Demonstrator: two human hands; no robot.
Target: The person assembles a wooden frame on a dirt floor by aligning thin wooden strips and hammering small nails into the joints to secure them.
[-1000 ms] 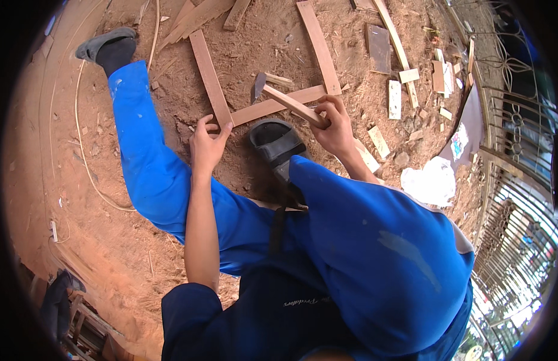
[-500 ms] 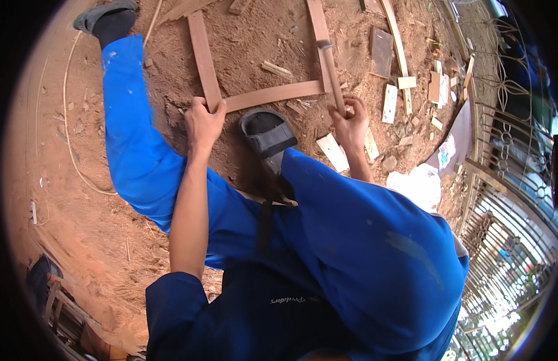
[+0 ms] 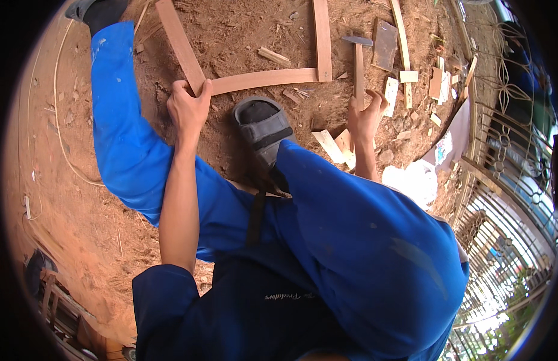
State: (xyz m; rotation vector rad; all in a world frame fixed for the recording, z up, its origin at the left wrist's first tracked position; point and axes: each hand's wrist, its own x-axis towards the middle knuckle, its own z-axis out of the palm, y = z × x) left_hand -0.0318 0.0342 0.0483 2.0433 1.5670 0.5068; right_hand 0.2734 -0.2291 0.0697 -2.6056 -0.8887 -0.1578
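Three flat reddish wooden strips lie on the dirt joined in a U shape: a left strip [image 3: 179, 42], a cross strip [image 3: 264, 80] and a right strip [image 3: 322, 39]. My left hand [image 3: 189, 111] is closed round the near end of the left strip, at its corner with the cross strip. To the right of the frame is a hammer [image 3: 359, 71], its head pointing away from me, low over or on the ground. My right hand [image 3: 366, 117] has its thumb and loosely curled fingers at the end of the handle. My sandalled foot [image 3: 258, 123] stands just below the cross strip.
Pale wood offcuts [image 3: 390, 96], a dark flat board [image 3: 384, 45] and a long thin batten [image 3: 402, 48] lie at the right. White sheeting [image 3: 411, 183] is beside my knee. A metal grille fence [image 3: 502, 138] runs along the right. A cord [image 3: 59, 114] curves over the dirt at left.
The hammer has moved right, off the right strip to beside the frame, along with my right hand. My left hand stays on the corner; the left strip leans further left.
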